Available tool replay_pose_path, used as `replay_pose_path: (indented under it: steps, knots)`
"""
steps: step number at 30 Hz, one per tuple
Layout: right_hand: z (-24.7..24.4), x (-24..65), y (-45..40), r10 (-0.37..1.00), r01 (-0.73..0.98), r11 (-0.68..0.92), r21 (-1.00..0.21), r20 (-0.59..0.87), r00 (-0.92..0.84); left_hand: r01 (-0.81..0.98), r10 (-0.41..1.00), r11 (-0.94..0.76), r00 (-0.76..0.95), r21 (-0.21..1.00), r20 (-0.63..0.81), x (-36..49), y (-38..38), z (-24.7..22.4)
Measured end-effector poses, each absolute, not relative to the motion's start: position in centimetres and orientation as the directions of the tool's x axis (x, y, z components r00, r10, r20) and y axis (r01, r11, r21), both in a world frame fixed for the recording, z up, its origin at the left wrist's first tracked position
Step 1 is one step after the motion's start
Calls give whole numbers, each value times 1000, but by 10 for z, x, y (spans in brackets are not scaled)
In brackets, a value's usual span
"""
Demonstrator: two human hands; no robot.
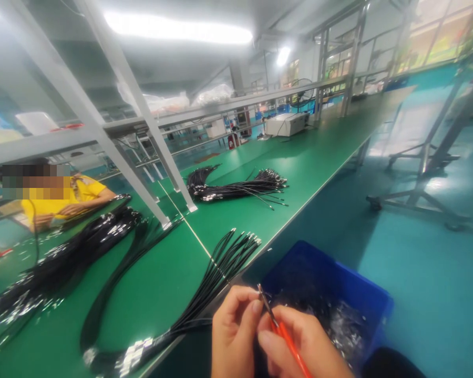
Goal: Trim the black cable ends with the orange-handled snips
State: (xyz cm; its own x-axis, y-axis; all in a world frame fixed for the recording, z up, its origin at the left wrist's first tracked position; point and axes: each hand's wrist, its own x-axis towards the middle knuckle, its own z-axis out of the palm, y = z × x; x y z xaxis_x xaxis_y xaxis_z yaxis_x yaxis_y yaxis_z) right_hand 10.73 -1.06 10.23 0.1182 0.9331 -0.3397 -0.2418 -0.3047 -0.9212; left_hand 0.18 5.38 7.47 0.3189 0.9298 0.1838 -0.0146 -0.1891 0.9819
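Note:
At the bottom of the head view, my left hand [235, 331] is closed in a pinch, and a black cable [199, 323] from the bundle beside it runs in behind the fingers. Only a small bit of the cable end shows at the fingertips. My right hand [299, 338] is wrapped around a red-handled tool [287, 344] with a slim dark metal tip. The tip meets the left fingertips; its exact kind is unclear. Left of my hands, a bundle of black cables [193, 296] with silvery ends fans over the bench edge.
Below my hands stands a blue bin [372, 294] holding small clear and dark scraps. More black cable bundles [236, 189] lie on the green bench [150, 294]. Grey shelf posts [165, 152] rise from it. Across the bench sits a person in a yellow shirt [89, 189]. A wheeled stand [421, 184] is at right.

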Motion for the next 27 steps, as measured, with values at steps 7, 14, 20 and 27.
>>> replay_pose_path:
  steps: [7, 14, 20, 27]
  knots:
    - [99, 110, -7, 926, -220, -330, -918, -360, 112, 40, 937, -211, 294, 977, 191, 3, 54, 74]
    - [100, 110, -8, 929, -231, -312, -921, -347, 129, 86, 928, -233, 318, 969, 195, 4, 56, 75]
    - [96, 114, -10, 918, -238, -345, -908, -380, 115, 90, 933, -234, 300, 968, 197, 6, 52, 73]
    - [88, 122, -17, 959, -247, -264, -932, -281, 34, 171, 942, -304, 199, 937, 269, 12, 51, 67]
